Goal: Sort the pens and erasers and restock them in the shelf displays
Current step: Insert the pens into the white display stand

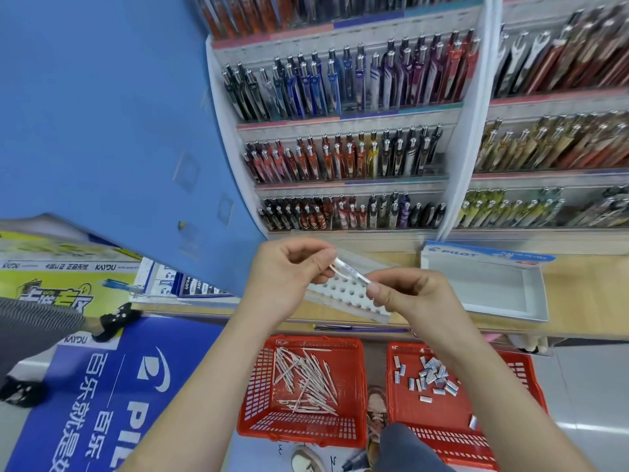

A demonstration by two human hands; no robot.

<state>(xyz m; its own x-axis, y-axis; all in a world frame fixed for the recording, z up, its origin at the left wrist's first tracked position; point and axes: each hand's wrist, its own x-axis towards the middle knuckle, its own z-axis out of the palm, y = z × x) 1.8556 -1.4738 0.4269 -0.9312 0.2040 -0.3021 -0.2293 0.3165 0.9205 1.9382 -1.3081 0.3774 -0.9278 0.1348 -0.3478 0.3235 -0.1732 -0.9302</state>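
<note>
You are pinching seemingly one pen [350,272] between left hand [289,267] and right hand [412,294], readying to stand it in the holed rack [343,296]

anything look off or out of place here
Nothing spilled or damaged. One eraser lies apart from the heap of erasers in the right red basket, nearer the person.

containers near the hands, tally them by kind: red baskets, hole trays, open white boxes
red baskets: 2 (pens basket, erasers basket)
white tray with holes: 1
open white box: 1
total: 4
</note>
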